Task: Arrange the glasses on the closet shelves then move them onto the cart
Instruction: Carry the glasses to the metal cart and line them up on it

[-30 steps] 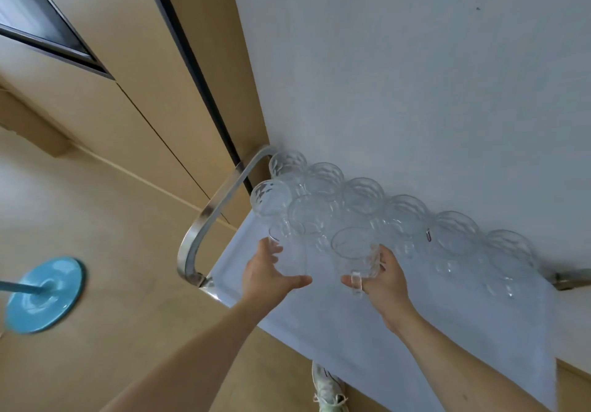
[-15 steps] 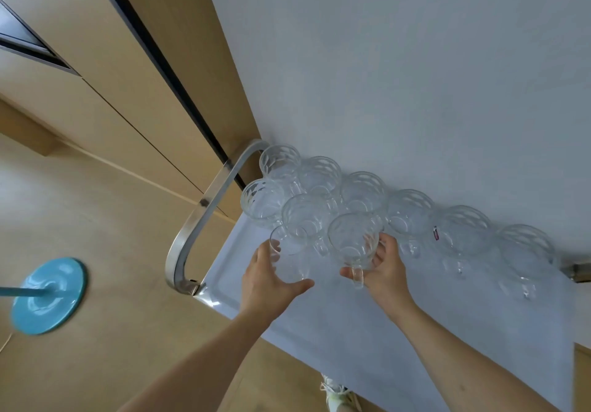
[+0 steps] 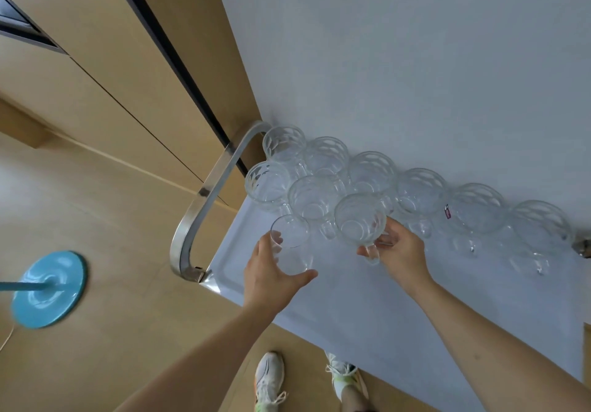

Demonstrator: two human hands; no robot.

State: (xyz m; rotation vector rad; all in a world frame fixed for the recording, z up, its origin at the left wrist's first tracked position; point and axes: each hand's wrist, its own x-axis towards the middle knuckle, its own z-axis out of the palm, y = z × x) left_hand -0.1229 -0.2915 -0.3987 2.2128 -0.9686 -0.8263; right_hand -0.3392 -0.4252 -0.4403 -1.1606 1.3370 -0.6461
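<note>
While set along the far edge of the white cart top [image 3: 367, 309], against the pale wall [image 3: 399, 43], eight clear glass mugs [image 3: 422, 192] stand upright, all empty, packed rim to rim in a back row with two more just in front at the left end. Faceted walls, small handles, a tiny red sticker [image 3: 447, 211] between two of them. Left hand [image 3: 271, 279] wrapped round a plain smooth tumbler [image 3: 292, 245], thumb on the near side, fingers [image 3: 277, 239] curled at the rim, just beside the front mugs; empty too. Right hand [image 3: 401, 251] grasping a faceted handled mug [image 3: 359, 219], tilted toward the camera, touching its neighbours, nothing inside. Steel cart handle [image 3: 204, 216] curving at left; blue round base [image 3: 48, 290] on the floor; white sneakers [image 3: 268, 379] below.
</note>
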